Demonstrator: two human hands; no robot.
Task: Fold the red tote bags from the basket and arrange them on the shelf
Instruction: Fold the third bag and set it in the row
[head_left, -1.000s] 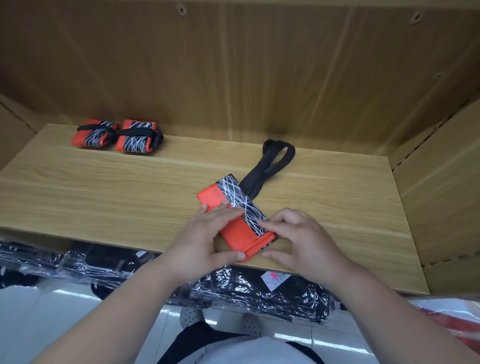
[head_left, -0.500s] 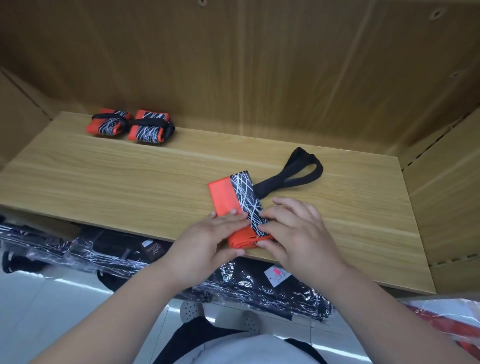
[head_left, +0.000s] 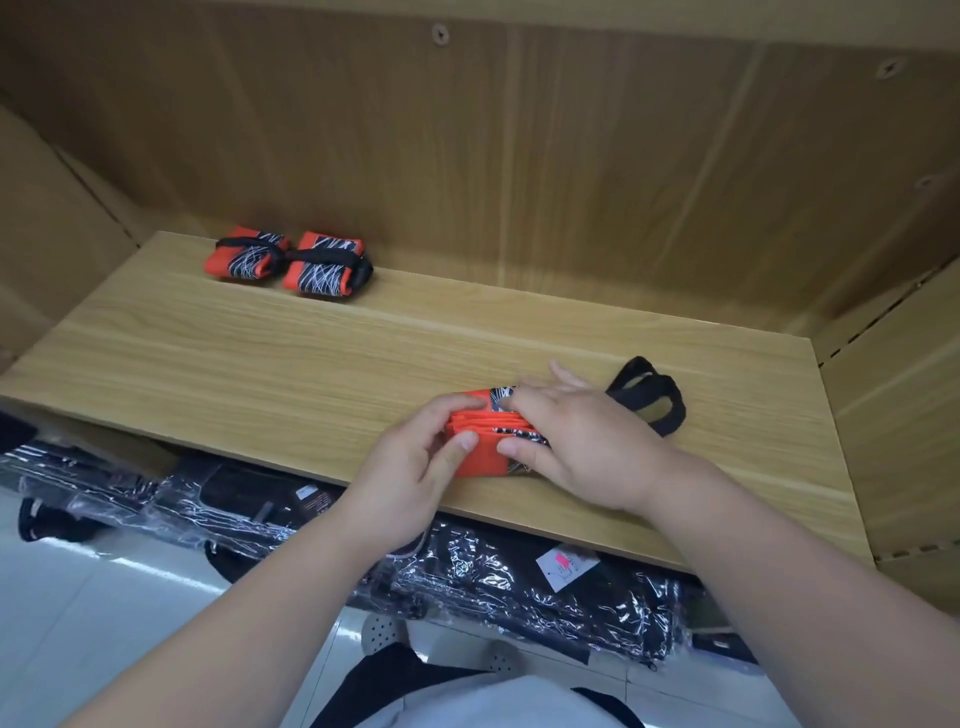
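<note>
Head view: half-folded red tote bag (head_left: 480, 460) lies on shelf (head_left: 260, 353), 5 o'clock sector, near front edge. Left grip (head_left: 415, 467) pinches its left end; right grip (head_left: 582, 441) clasps its right end. Two folded bags (head_left: 291, 262) at 10 o'clock.

Even warm light, wide-angle edge warping

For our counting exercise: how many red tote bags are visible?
3. Left bundle and right bundle, shelf back-left; third bag, front edge, gripped by left hand and right hand. More may lie outside view.
</note>
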